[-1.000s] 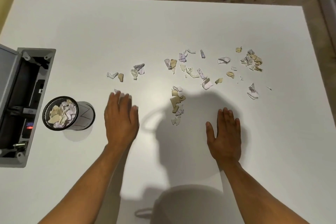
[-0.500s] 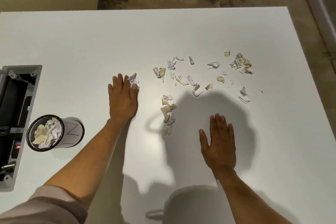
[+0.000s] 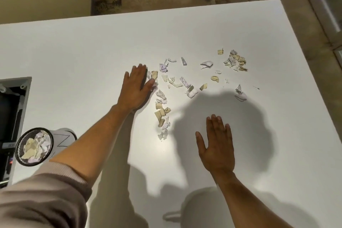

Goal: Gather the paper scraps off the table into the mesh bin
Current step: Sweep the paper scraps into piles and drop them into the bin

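Nearest, the right hand (image 3: 216, 146) lies flat on the white table (image 3: 83, 57), fingers straight, holding nothing. At the left edge the mesh bin (image 3: 35, 146) holds crumpled scraps, beside a grey box (image 3: 16, 94). Farther off, the left hand (image 3: 136, 87), fingers extended, touches the torn white, tan and lilac paper scraps (image 3: 192, 77) strewn mid-table.

scraps (image 3: 187, 85) mid-table (image 3: 74, 52), mesh bin (image 3: 34, 146) far left

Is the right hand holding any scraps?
No, the right hand lies flat and open on the table, clear of the scraps.
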{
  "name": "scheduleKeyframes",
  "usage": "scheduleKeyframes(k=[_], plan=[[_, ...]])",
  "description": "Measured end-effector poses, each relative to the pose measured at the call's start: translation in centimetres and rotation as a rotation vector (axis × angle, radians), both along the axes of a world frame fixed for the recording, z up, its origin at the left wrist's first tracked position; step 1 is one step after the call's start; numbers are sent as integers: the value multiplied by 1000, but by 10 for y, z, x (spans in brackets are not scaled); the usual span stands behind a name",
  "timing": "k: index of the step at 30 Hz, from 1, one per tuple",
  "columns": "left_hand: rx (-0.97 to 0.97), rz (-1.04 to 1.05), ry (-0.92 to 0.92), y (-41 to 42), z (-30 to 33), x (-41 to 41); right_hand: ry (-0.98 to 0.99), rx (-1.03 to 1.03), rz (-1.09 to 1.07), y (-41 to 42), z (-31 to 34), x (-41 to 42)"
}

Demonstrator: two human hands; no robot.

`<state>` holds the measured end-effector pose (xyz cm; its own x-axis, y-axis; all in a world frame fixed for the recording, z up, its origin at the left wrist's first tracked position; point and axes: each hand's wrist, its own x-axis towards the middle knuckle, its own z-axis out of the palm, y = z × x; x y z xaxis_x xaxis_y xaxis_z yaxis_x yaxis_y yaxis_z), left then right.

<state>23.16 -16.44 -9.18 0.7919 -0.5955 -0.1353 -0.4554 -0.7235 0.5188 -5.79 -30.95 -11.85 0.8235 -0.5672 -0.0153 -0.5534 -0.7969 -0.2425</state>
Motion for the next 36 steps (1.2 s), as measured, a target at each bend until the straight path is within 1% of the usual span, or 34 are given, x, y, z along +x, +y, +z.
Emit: scheduleKeyframes(k=[3, 5, 7, 9, 10, 11, 13, 14, 15, 16, 17, 19, 22, 26, 31, 33, 36], plan=[[-3, -217, 17, -16, -1, -1, -5, -3, 1, -1, 1, 0], [7, -347, -13, -17, -4, -14, 7, -6, 5, -1, 1, 0], [-39, -406, 34, -17, -4, -28, 10, -4, 2, -1, 2, 1], [-130, -412, 131, -14, 0, -40, 4, -6, 5, -1, 3, 1], [-188, -374, 168, -10, 2, -46, -1, -7, 6, -1, 3, 1], [-253, -297, 169, -5, 4, -51, -4, -6, 5, -1, 3, 0], [-348, -32, 59, 10, 8, -63, -8, -5, 1, -1, 3, 0], [-346, 122, 0, 19, 8, -71, -11, -5, 1, -1, 3, 0], [-305, 255, -32, 28, 8, -79, -14, -7, 1, -1, 2, 0], [-236, 346, -30, 34, 7, -90, -17, -10, 3, 0, 2, 0], [-158, 383, -15, 38, 5, -101, -21, -12, 3, -1, 2, 0], [-38, 333, -23, 38, -1, -126, -26, -17, 3, -1, 2, 0], [9, 288, -22, 24, -7, -152, -9, -37, 7, 0, 2, 0], [151, 205, -101, 17, -13, -160, -10, -42, 3, 0, 1, -1], [204, 180, -144, 17, -12, -159, 3, -19, 6, 2, 7, 1], [209, 180, -149, 15, -11, -160, -55, 23, -22, 0, 7, 0], [209, 186, -172, 15, -12, -160, -244, 158, -168, -6, 6, 7]])
